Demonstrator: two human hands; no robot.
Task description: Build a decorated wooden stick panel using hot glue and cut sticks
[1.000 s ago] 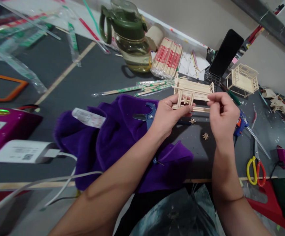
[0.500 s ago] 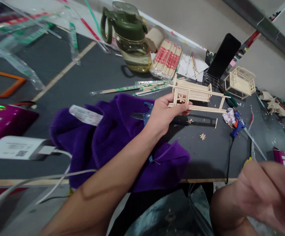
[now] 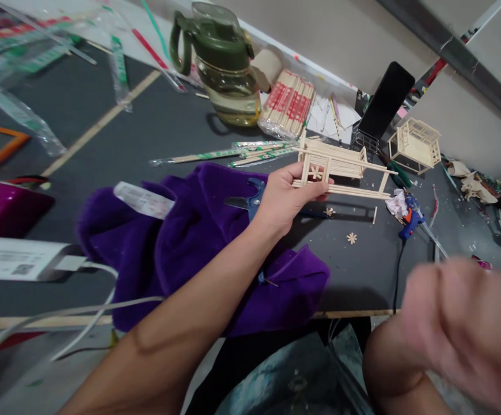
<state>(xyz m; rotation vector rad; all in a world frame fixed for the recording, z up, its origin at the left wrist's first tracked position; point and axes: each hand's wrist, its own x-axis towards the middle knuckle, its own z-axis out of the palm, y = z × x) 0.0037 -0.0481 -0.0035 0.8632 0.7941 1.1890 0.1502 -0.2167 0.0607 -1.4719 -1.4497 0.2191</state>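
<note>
My left hand point(image 3: 283, 196) grips the left end of a small wooden stick frame point(image 3: 354, 191), with thumb in front. A star-shaped stick piece point(image 3: 317, 172) sits inside the frame's square opening. My right hand point(image 3: 466, 323) is raised close to the camera at the lower right, blurred, with its fingers curled in; whether anything is inside them cannot be made out. On the table below the frame lie two small wooden stars, one plainly visible point(image 3: 351, 238), and a short stick point(image 3: 375, 215). Behind the frame stands a slatted stick piece point(image 3: 337, 158).
A purple cloth point(image 3: 194, 230) with blue-handled cutters point(image 3: 254, 199) lies under my left arm. A blue glue gun point(image 3: 412, 222) rests to the right. At the back are a green-lidded jug point(image 3: 224, 63), packed chopsticks point(image 3: 287, 104), a phone point(image 3: 387, 98) and a miniature stick bed point(image 3: 414, 145).
My right hand has risen slightly and turned, coming nearer the camera. The view has shifted a little to the right, while my left hand keeps its hold on the frame.
</note>
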